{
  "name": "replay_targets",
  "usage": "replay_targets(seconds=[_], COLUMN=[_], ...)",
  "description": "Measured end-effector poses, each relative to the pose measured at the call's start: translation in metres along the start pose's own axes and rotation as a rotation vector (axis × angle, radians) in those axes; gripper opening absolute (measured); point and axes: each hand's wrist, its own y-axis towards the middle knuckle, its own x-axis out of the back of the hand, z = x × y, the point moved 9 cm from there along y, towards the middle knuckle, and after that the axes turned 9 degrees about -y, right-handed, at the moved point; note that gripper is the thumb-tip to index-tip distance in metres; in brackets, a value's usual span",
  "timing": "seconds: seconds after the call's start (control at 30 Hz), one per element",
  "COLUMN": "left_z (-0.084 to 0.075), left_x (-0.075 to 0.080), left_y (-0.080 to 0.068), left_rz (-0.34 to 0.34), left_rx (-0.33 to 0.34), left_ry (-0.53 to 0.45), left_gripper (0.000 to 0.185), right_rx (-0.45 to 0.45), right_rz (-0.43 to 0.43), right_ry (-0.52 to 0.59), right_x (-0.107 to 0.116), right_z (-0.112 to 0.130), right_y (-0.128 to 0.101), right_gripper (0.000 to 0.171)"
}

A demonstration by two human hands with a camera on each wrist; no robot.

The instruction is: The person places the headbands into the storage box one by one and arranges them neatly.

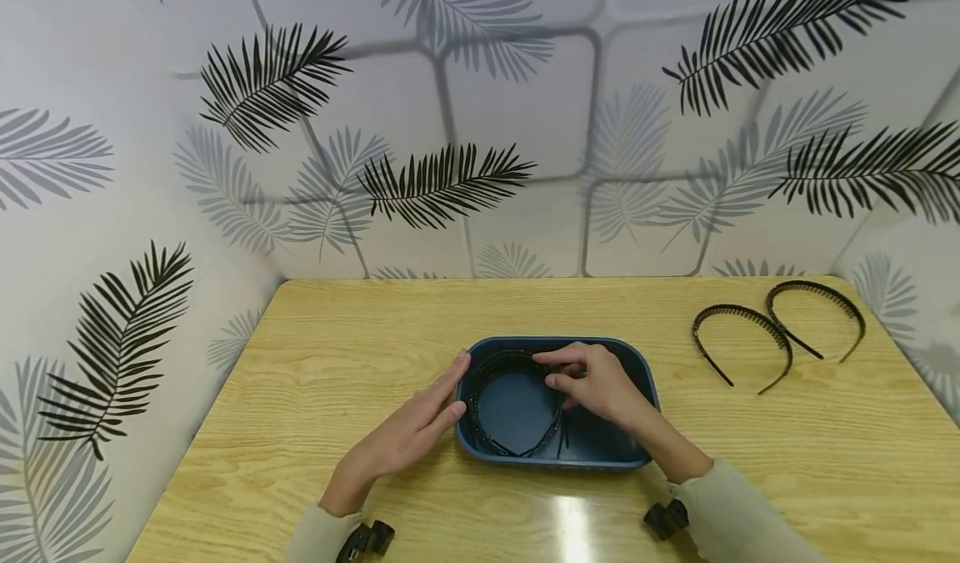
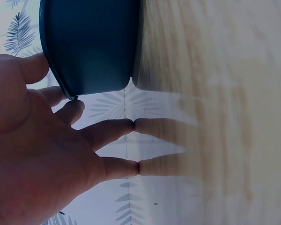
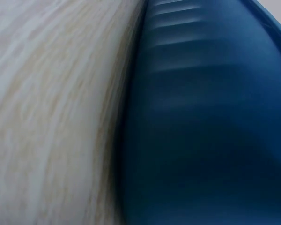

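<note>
A dark blue oblong tub point(image 1: 555, 464) stands on the table and holds black toothed headbands point(image 1: 510, 354), lying in its left part. My left hand point(image 1: 412, 429) rests against the tub's left end, its fingers straight. In the left wrist view the thumb and fingertips of that hand point(image 2: 42, 140) touch the tub's rim, while two other fingers extend to the table. Reaching inside the tub, my right hand point(image 1: 592, 384) pinches a headband at its upper right, between thumb and fingers. The right wrist view shows just the tub's outer wall point(image 3: 192, 117); the hand is out of that frame.
Two more black headbands, a nearer one point(image 1: 738, 308) and a farther one point(image 1: 813, 284), lie close together to the right of the tub. Behind the wooden table point(image 1: 337, 329) rises a wall point(image 1: 517, 104) with a leaf pattern.
</note>
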Motion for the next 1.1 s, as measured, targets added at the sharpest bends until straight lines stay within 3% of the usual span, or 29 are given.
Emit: replay_targets(seconds=[0.6, 1.1], left_z=[0.0002, 0.0019], left_x=[0.0002, 0.0001], left_y=[-0.0009, -0.0005], left_rz=[0.004, 0.005], left_rx=[0.008, -0.009], left_ry=[-0.006, -0.006], left_gripper=[0.062, 0.063], right_rx=[0.039, 0.045], right_rz=[-0.044, -0.03], right_ry=[-0.107, -0.233], right_x=[0.0002, 0.0009], right_z=[0.0034, 0.0057], right_y=[-0.0045, -0.0018], right_gripper=[0.036, 0.037])
